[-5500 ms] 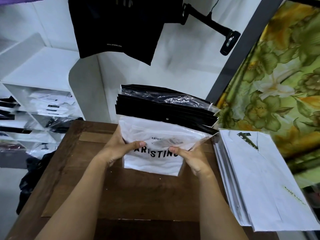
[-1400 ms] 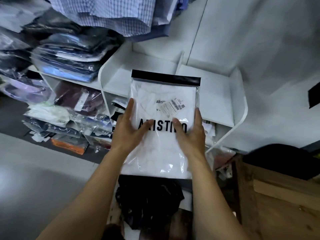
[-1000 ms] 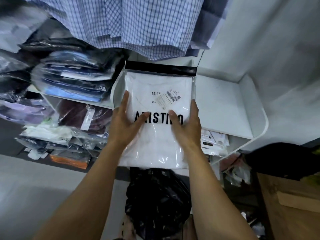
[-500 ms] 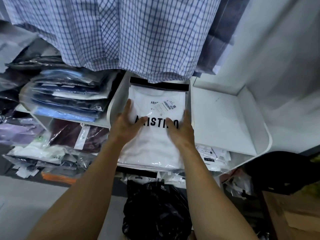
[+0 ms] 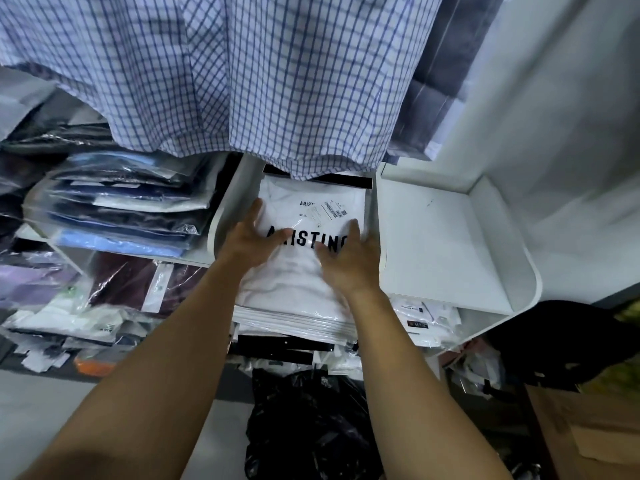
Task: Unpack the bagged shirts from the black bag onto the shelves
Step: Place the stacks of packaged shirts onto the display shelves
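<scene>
Stockroom, at the white shelves: I set a bagged white shirt [image 5: 311,202] on the pile [image 5: 294,318] in the middle compartment [image 5: 227,216]. Left of that compartment sits a stack of dark and blue bagged shirts [image 5: 131,209]. Inside it, my left hand [image 5: 251,242] lies flat on the shirt's left half, fingers straight and spread, thumb across the first letters of the print. My right hand [image 5: 349,263] rests the same way on the right half, gripping nothing. Right of the compartment is a white side bay [image 5: 446,244]. Below the compartment, on the floor, the black bag [image 5: 311,427] lies crumpled (what remains in it I cannot tell). Above the compartment a checked shirt [image 5: 242,81] hangs with its hem over the bag's black top strip. As I judge it, the risk is a slide: the plastic looks slick, the pile juts past the compartment's front lip, and lifting my palms quickly could drag the top bag forward and off. Pushing it deeper might snag the hanging hem instead.
</scene>
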